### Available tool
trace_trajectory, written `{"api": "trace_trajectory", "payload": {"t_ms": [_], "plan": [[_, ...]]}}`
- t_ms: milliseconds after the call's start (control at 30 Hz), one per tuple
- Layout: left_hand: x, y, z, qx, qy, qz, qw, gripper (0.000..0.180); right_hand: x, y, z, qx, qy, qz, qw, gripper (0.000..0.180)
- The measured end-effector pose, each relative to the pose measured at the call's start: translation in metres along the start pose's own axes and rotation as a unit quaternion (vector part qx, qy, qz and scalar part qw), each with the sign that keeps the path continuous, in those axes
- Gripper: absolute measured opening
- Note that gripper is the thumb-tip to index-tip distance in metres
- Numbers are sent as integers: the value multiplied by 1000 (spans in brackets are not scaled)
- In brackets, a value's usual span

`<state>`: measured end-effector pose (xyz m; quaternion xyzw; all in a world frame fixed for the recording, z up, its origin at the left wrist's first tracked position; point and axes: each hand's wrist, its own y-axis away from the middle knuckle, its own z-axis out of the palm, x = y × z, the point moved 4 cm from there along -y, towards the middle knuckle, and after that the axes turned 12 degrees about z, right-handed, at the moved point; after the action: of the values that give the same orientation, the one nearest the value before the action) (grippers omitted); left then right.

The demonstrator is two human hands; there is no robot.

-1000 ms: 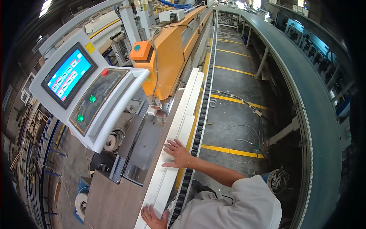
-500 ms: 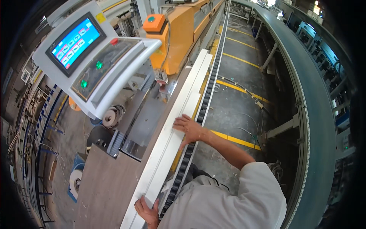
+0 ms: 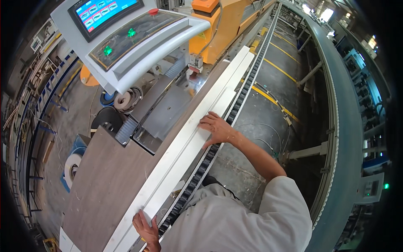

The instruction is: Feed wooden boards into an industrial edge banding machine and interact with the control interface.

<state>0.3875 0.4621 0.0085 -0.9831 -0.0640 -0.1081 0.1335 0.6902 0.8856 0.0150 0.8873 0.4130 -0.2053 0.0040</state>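
Observation:
Two long white boards (image 3: 191, 145) lie side by side along the machine's feed table, running from the near end up toward the orange machine housing (image 3: 218, 25). My right hand (image 3: 216, 128) rests flat on top of the boards about halfway along, fingers spread. At the near end my left hand (image 3: 146, 229) presses against the boards' end, fingers curled on the edge. A black feed chain (image 3: 218, 143) runs along the right side of the boards.
A grey control panel (image 3: 126, 38) with a touch screen, green lit buttons and a red knob hangs over the left of the table. Rolls of edge tape (image 3: 124, 101) sit below it. A brown worktop (image 3: 105, 180) lies left of the boards. A green conveyor (image 3: 342, 126) curves along the right.
My view has shifted forward along the machine; the control panel now sits higher and nearer. Both hands stay on the white boards, which lie further toward the orange housing.

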Motion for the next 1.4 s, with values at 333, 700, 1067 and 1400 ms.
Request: {"api": "trace_trajectory", "payload": {"t_ms": [333, 700, 1067, 1400], "plan": [[-21, 44, 0, -3, -70, 10, 997, 74, -36, -30, 32, -82, 83, -99, 988, 73], [-78, 216, -89, 476, -125, -630, 601, 64, -68, 29, -43, -281, 295, 8, 913, 91], [-48, 234, -93, 753, 434, -423, 256, 37, -23, 97, -18, -173, 154, -342, 911, 65], [89, 312, -261, 802, 331, -304, 393, 39, -79, 193, 236, -379, -126, -135, 907, 68]]}}
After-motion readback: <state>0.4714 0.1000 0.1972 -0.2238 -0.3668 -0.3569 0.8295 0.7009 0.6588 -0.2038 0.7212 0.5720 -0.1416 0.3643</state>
